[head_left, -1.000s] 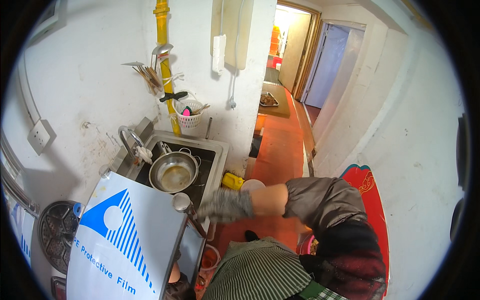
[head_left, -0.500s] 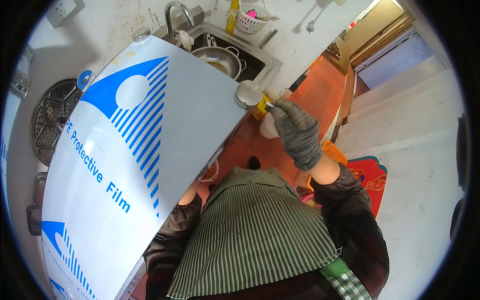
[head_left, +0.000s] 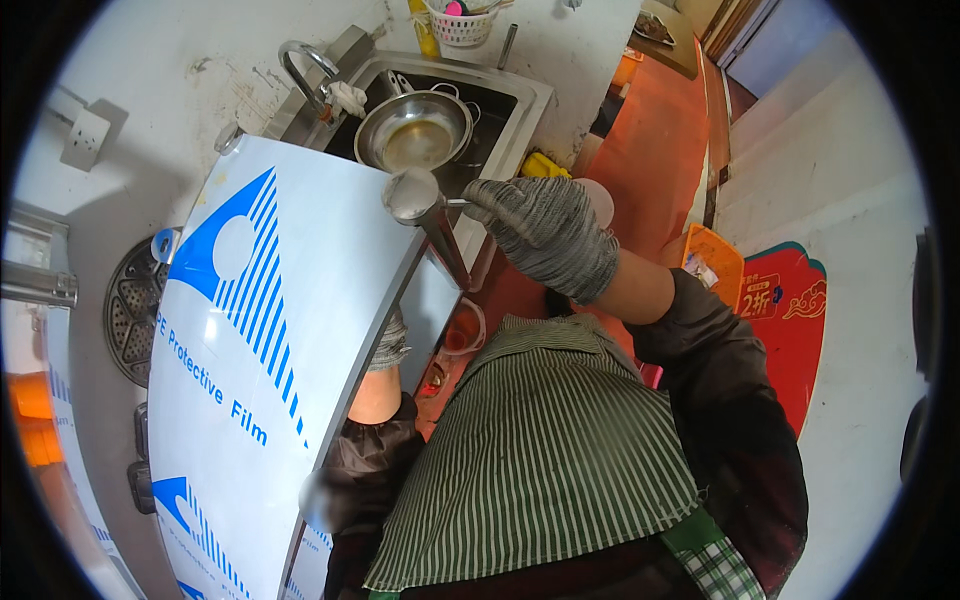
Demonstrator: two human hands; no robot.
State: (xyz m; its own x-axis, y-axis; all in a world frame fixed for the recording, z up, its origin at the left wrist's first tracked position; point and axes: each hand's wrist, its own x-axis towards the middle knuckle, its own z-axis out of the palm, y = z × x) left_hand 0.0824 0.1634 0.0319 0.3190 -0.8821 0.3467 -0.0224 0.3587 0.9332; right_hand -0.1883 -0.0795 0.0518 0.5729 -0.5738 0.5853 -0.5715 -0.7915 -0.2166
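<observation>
A large panel (head_left: 330,230) wrapped in white and blue protective film stands tilted on my left. A round metal post (head_left: 412,195) passes through its near right corner. My right hand (head_left: 545,235), in a grey knitted glove, pinches a thin metal rod (head_left: 458,203), whose tip meets the side of this post. Below the panel's edge, my left hand (head_left: 393,340) shows only part of its gloved back and the wrist. The panel hides its fingers.
Behind the panel is a sink (head_left: 540,105) with a metal pan (head_left: 415,130) under a tap (head_left: 310,75). A white basket (head_left: 462,28) stands beyond it. An orange crate (head_left: 715,260) and a red board (head_left: 790,330) are at right. A perforated round rack (head_left: 130,310) leans against the left wall.
The view has shifted, showing more of the sink and pan. Panel and right hand appear further left, and the rod now reaches the corner post. Some of my left glove has come into sight.
</observation>
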